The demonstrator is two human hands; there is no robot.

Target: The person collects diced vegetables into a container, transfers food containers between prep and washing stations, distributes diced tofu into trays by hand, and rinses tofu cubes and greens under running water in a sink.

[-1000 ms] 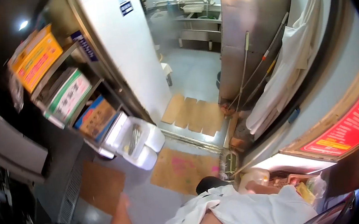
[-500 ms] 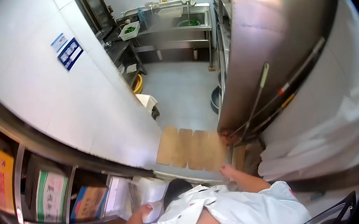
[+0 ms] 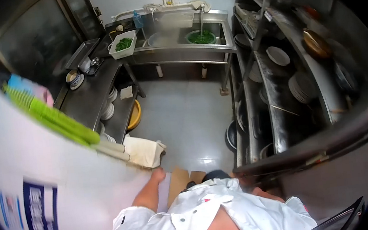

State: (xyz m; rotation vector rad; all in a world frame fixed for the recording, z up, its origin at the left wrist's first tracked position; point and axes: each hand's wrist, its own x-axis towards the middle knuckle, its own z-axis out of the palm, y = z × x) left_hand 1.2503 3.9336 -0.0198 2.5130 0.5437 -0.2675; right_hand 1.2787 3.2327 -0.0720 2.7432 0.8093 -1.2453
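Observation:
My left hand (image 3: 158, 175) hangs low in front of me beside the white wall, fingers curled in, with nothing visible in it. It is nearest to a white cloth-like cover (image 3: 142, 151) at the wall's end and to flattened cardboard (image 3: 179, 183) on the floor. Of my right arm (image 3: 264, 194), only a strip of skin shows beside the white sleeve; the hand itself is hidden.
Ahead, water runs into a basin of leafy greens (image 3: 201, 36) in a steel sink (image 3: 172, 50). A white basket (image 3: 123, 53) of greens stands left of it. Shelves with plates (image 3: 278, 56) line the right; a steel counter (image 3: 86, 95) and yellow tub (image 3: 134, 115) are left.
I have moved forward through the opening, and the sink and shelves are closer. The cardboard has passed under me. My left hand has come forward; my right hand has swung back out of sight.

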